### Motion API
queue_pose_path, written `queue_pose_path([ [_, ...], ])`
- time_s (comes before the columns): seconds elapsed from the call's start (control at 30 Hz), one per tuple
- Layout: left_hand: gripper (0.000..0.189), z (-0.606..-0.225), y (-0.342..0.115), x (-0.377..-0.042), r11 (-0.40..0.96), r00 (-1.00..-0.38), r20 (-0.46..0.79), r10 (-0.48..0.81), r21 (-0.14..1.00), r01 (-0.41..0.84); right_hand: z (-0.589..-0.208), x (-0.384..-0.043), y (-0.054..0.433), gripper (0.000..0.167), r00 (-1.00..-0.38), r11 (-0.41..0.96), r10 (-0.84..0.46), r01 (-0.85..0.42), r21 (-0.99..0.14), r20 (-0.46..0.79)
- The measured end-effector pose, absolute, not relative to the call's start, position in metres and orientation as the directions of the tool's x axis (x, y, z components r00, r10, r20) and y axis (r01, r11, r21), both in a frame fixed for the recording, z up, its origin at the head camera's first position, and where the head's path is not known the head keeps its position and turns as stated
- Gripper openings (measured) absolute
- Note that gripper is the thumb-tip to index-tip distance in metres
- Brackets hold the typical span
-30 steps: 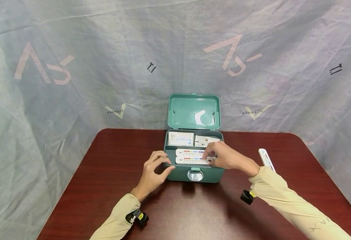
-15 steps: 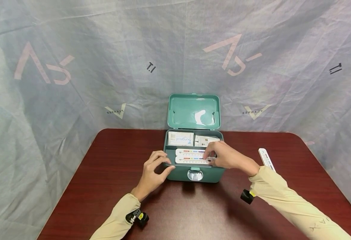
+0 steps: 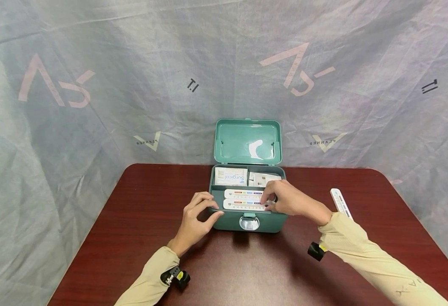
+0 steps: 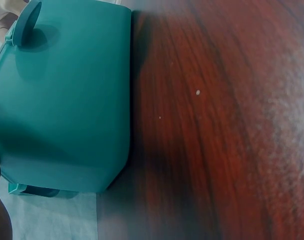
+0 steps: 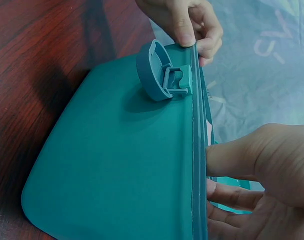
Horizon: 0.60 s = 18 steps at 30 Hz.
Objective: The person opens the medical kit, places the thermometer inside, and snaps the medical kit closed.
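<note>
A green first-aid box (image 3: 228, 223) stands with its lid (image 3: 243, 144) raised against the back. In its front compartment lie two white thermometers with coloured bands, a front thermometer (image 3: 243, 205) and a rear thermometer (image 3: 243, 194). My right hand (image 3: 288, 199) reaches in over their right ends, thumb and fingertips pinching the front one. That end is hidden by the hand. My left hand (image 3: 194, 219) grips the box's front left rim; in the right wrist view this left hand (image 5: 186, 22) has its thumb on the rim and fingers behind it.
Behind the divider sit a white "Surgical" packet (image 3: 231, 176) and another white packet (image 3: 262, 179). A third thermometer (image 3: 340, 202) lies on the dark red table (image 3: 151, 191) to the right. A metal-looking latch (image 3: 249, 223) hangs at the box's front.
The front thermometer has shifted slightly left and toward the front wall, parting from the rear one. My right fingers have moved a little with it; the left hand stays put.
</note>
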<state>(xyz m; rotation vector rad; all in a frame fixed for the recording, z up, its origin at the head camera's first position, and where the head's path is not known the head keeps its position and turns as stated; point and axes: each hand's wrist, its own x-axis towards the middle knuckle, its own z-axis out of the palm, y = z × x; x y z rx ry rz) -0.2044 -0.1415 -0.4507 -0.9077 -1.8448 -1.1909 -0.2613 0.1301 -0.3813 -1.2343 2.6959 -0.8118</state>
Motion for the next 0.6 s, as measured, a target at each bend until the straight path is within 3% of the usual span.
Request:
queue_pose_path([
  [0.6,0.030,-0.452,-0.141,-0.205,0.310,-0.471,0.866,0.165,0.408,0.859,-0.367,-0.257,0.136,0.019,-0.729,0.595,-0.661,-0.654,-0.468,0.178],
])
